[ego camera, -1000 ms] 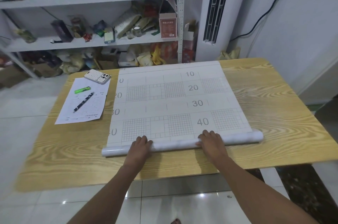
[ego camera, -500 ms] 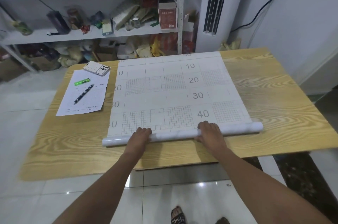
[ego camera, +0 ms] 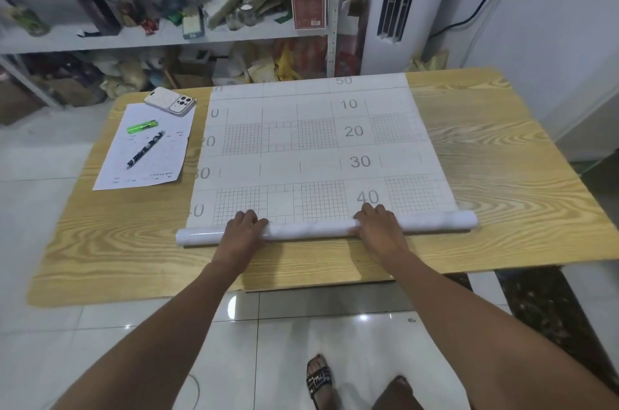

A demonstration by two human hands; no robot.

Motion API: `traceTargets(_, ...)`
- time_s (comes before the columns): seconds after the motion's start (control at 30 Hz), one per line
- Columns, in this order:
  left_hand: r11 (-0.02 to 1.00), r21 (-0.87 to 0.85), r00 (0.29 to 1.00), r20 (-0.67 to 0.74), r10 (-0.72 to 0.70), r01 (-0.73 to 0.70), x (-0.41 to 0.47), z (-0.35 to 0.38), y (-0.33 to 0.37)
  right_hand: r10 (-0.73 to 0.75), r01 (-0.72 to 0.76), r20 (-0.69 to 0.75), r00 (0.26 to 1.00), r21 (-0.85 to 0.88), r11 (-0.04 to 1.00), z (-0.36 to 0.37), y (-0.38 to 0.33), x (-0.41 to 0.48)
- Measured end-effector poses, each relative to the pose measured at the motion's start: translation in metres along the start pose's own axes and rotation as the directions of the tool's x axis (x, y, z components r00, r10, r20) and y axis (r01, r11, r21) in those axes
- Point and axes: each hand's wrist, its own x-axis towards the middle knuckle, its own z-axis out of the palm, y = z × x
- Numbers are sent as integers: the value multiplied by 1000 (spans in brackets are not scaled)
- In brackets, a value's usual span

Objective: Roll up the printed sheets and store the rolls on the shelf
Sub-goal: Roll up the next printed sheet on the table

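Observation:
A large white printed sheet (ego camera: 311, 148) with grids and numbers 10 to 50 lies flat on the wooden table (ego camera: 502, 175). Its near end is wound into a white roll (ego camera: 311, 228) lying across the table. My left hand (ego camera: 243, 230) rests palm down on the roll left of middle, fingers curled over its top. My right hand (ego camera: 378, 225) presses on the roll right of middle in the same way. The grey metal shelf (ego camera: 167, 37) stands behind the table, crowded with items.
At the table's left lie a small paper (ego camera: 147, 155) with a green lighter (ego camera: 142, 126) and a pen (ego camera: 145, 149) on it, and a phone (ego camera: 170, 101) face down. A white floor-standing air conditioner (ego camera: 398, 4) stands behind the table. My sandalled foot (ego camera: 318, 379) shows on the tiled floor.
The roll has moved a little away from me over the sheet, with both hands on it. The head camera has tilted down, so the upper shelf has left the view.

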Motion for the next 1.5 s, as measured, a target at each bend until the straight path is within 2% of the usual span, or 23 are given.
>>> traceTargets(0.1,1000,-11,999,-42,17,-17,2,1,-1,-10,9,8,1000,20,1000,1,2,1)
traceTargets(0.23,997,-67,997,-55,-47,44,5,-1,0,-21,23,-13,1000,114,993,-1,4,3)
traceTargets(0.33,995,-85,998,-28,-50,47,7,-4,1,-73,76,-47,996,75,994,-1,7,4)
traceTargets(0.47,994,-98,999,-1,-44,44,8,3,-3,-41,42,-27,999,27,999,-3,8,9)
traceTargets(0.6,979,-160,991,-8,-131,128,9,6,-5,-54,54,20,998,-12,998,-5,7,13)
traceTargets(0.73,998,-27,999,15,-51,51,9,3,-3,-49,50,24,998,-29,998,-4,7,15)
traceTargets(0.9,996,34,996,23,-89,88,14,3,-2,-53,56,-38,998,93,994,-8,6,14)
traceTargets(1.0,992,-15,993,6,-122,122,15,7,-7,-68,72,-39,997,116,991,-11,6,15)
traceTargets(1.2,995,-72,998,28,-63,65,19,-1,-4,-37,43,-65,997,87,995,-7,9,16)
traceTargets(1.5,983,-151,994,53,-100,107,19,6,-7,-45,44,39,998,27,999,-9,12,14)
